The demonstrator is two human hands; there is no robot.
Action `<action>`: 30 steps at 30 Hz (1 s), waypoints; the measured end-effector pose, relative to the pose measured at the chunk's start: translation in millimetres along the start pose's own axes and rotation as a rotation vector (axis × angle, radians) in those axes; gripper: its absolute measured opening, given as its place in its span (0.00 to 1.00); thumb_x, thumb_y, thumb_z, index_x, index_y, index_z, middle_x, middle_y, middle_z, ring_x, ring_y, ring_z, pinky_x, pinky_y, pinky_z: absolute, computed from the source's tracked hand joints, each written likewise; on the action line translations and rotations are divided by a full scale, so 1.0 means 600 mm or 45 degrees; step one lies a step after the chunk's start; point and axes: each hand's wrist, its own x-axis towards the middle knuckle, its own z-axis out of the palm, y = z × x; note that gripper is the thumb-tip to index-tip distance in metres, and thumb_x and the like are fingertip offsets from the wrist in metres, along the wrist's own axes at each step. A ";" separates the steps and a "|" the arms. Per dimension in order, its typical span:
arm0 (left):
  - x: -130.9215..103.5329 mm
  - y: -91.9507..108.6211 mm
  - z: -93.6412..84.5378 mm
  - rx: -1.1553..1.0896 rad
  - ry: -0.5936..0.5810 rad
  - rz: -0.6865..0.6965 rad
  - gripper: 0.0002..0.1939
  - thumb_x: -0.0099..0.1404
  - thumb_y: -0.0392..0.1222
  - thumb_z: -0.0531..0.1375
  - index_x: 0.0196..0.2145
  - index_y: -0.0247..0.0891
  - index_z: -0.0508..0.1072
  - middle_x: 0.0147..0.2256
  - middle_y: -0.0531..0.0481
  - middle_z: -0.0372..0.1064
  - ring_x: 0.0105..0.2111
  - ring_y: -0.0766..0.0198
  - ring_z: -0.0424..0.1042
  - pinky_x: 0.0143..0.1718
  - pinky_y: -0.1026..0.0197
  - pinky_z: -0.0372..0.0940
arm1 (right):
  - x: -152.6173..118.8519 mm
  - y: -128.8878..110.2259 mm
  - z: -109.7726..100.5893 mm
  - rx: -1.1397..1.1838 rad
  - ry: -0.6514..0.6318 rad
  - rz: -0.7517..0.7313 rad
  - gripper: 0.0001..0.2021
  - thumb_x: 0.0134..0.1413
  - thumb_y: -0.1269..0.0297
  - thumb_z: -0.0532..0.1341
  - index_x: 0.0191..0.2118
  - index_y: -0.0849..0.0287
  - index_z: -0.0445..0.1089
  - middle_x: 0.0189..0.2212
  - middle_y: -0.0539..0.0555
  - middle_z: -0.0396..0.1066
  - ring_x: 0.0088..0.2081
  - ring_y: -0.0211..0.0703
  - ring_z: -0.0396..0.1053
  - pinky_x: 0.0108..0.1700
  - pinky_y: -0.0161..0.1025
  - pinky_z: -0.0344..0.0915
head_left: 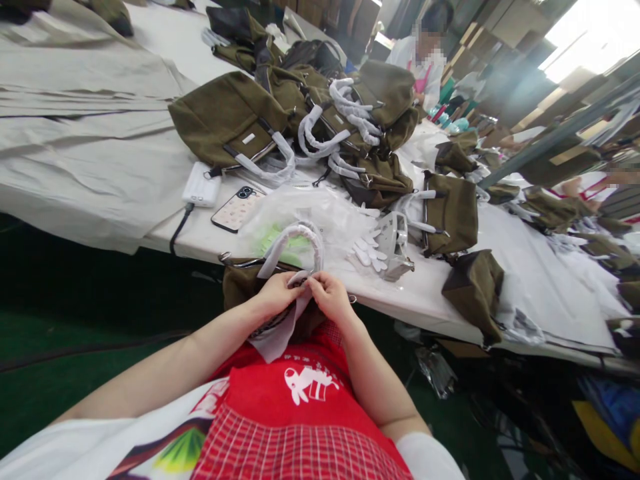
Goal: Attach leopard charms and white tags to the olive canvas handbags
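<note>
An olive bag [240,283] rests against the table edge at my lap, its zipper along the top. One of its handles [315,243], wrapped in white paper, arches up above my hands. My left hand [280,292] pinches the white wrapping paper [280,337] on the nearer handle, and a loose flap hangs down towards my apron. Close beside it, my right hand [327,293] pinches the same wrapping, fingertips nearly touching those of the left. The lower part of the bag is hidden by my hands and the paper.
Olive bags [230,120] with wrapped handles are piled across the white table [200,230]. Nearer lie a phone [235,208], a white power bank [201,185], clear plastic and a tape dispenser [395,237]. A person [425,60] is at the far side.
</note>
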 end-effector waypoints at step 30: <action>-0.015 0.034 -0.012 0.797 -0.046 0.238 0.13 0.63 0.43 0.54 0.34 0.38 0.78 0.37 0.41 0.74 0.42 0.49 0.71 0.50 0.52 0.61 | -0.007 0.025 0.049 -0.083 0.358 0.288 0.16 0.49 0.51 0.60 0.22 0.59 0.67 0.16 0.44 0.59 0.20 0.34 0.54 0.24 0.32 0.52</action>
